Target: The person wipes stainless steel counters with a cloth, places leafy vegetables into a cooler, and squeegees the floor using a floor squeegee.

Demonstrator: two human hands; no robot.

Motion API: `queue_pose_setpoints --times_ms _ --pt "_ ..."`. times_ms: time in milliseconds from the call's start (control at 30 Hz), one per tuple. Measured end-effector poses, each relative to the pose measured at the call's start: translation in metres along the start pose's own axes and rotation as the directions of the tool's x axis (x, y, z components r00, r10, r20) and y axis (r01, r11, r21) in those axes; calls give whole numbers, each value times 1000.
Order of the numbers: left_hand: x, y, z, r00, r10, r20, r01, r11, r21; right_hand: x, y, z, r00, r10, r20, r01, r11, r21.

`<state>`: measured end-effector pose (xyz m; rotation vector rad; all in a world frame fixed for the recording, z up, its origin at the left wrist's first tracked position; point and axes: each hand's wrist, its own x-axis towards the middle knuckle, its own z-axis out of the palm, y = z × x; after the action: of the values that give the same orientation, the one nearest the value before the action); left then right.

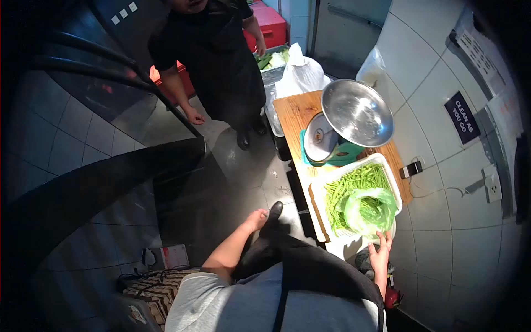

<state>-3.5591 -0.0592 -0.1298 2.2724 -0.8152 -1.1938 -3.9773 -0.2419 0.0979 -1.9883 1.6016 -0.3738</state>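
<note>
White plastic is what my right hand (381, 250) meets in the head view: its fingers are spread loosely open and rest on the near rim of a white basket (390, 172), gripping nothing that I can see. The basket sits at the near end of a wooden table (293, 113) on the right of the scene, against the tiled wall, and it is full of green beans (354, 182), with a translucent green bag (369, 209) of more beans lying on top toward the near side. Just beyond the basket stands a teal kitchen scale (326, 145), and a large steel bowl (357, 112) sits tilted on it. Farther still, at the far end of the table, is a white plastic bag (301, 74). My left hand (256, 219) hangs low beside my leg, well apart from the table; I cannot tell how its fingers stand. Another person in black (215, 55) stands on the far side of the floor, arms down.
</note>
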Motion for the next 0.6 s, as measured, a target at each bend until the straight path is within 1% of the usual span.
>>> queue_pose_setpoints --times_ms 33,67,167,267,300,367,400,433,467,500,533,567,600 --pt "-37 50 -25 999 -20 -26 21 998 51 -2 0 -4 1000 -5 -8 5 1000 -1" --pt "-44 53 -31 999 -30 -11 31 997 64 -1 -2 -7 1000 -14 -16 14 1000 -2" --pt "-43 10 -35 997 -42 -62 47 996 74 2 -14 -14 999 -39 -21 40 998 38" --pt "-61 -18 -57 984 -157 -81 166 979 120 10 -31 -2 997 -79 -2 78 985 154" --pt "-69 -24 -67 974 -217 -70 223 970 98 15 -36 7 997 -67 42 59 981 183" --pt "-71 -56 -80 964 -254 -74 259 964 64 25 -73 23 977 -152 150 108 958 265" --pt "-69 -74 -83 964 -252 -81 257 964 68 37 -73 45 901 -418 120 379 890 252" --pt "-68 -90 -89 964 -250 -88 257 963 75 41 -110 52 891 -339 303 276 933 231" --pt "-65 -107 -98 964 -250 -94 258 962 88 48 -146 62 792 -488 367 438 873 216" --pt "-67 -114 -110 965 -240 -109 249 965 81 54 -193 68 675 -591 443 561 800 213" --pt "-67 -125 -119 955 -265 -136 273 961 45 55 -259 65 581 -459 672 516 846 132" --pt "-64 -143 -125 944 -288 -161 294 956 9 56 -304 75 450 -598 664 682 709 176" --pt "-59 -164 -135 946 -290 -147 284 957 -63 57 -351 86 297 -683 667 762 591 266"
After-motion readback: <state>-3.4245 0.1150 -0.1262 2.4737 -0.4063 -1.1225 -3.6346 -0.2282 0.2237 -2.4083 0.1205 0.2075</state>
